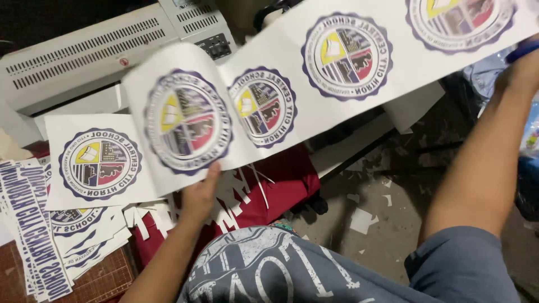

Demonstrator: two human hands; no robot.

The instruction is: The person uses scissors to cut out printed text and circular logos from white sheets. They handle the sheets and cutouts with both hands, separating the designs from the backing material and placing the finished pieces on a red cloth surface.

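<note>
Holding a long paper strip [281, 95] of round emblems stretched above the desk [101, 280]: left hand [197, 196] pinches its curled end; right hand [519, 67] grips the far end. Feeding toward laminator [84, 56] seems underway; keeping it taut matters next.

Brown gridded cutting mat [106, 278] at lower left, covered by a red cloth [281, 185] toward the middle. On these: a cut square sheet with a round crest [100, 163], stacked lettered strips [33, 230], more crest cutouts [78, 221] and white paper trimmings [241, 193]. Grey concrete floor [393, 224] to the right, strewn with white paper scraps [361, 220].
</note>
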